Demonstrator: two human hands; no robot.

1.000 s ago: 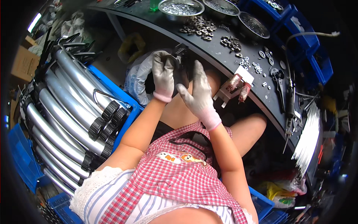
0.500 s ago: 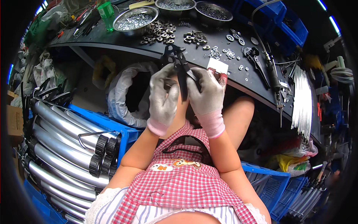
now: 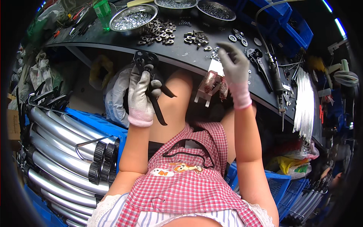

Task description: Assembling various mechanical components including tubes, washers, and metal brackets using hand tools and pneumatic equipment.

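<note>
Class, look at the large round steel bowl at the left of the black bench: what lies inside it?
The large round steel bowl holds a heap of small shiny metal pieces; the bowl's bottom beneath them is covered.

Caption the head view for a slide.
Gloved left hand grips a black pliers-like tool below the workbench edge while the gloved right hand reaches among washers on it.

both arms raised, gloved left hand [image 3: 140, 94] curled shut in a grip, gloved right hand [image 3: 235, 66] reaching forward, fingers loosely open.
</note>
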